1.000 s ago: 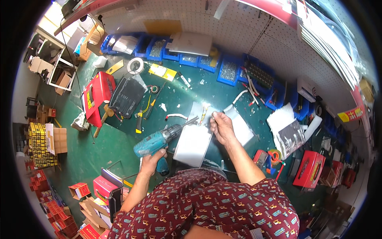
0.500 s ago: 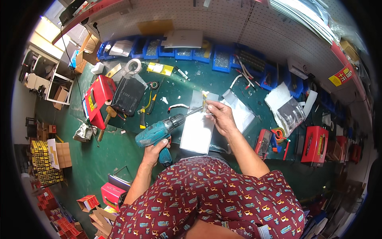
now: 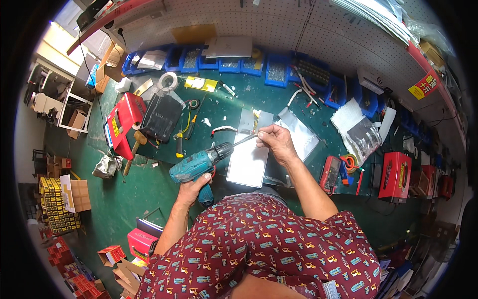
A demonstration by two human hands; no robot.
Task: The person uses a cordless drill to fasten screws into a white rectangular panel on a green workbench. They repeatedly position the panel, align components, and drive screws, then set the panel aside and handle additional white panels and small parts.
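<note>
My left hand (image 3: pixel 191 185) grips the handle of a teal cordless drill (image 3: pixel 199 163) that points right and slightly up. Its long bit (image 3: pixel 245 140) reaches my right hand (image 3: pixel 275 141), whose fingers pinch the bit's tip over the top of a flat silver pouch cell (image 3: pixel 248 160). That cell lies on the green workbench (image 3: pixel 149 189) right in front of me, with a second silver pouch (image 3: pixel 298 133) angled to its right.
A red case (image 3: pixel 122 119), a black pack (image 3: pixel 160 117), yellow-handled pliers (image 3: pixel 186 128) and a tape roll (image 3: pixel 168 80) lie at left. Blue parts bins (image 3: pixel 219 65) line the back wall. A red meter (image 3: pixel 329 174) and red box (image 3: pixel 395 177) sit right.
The view has shifted a little; the drill now sits slightly higher and nearer the cell, and my right hand stays at the bit's tip.
</note>
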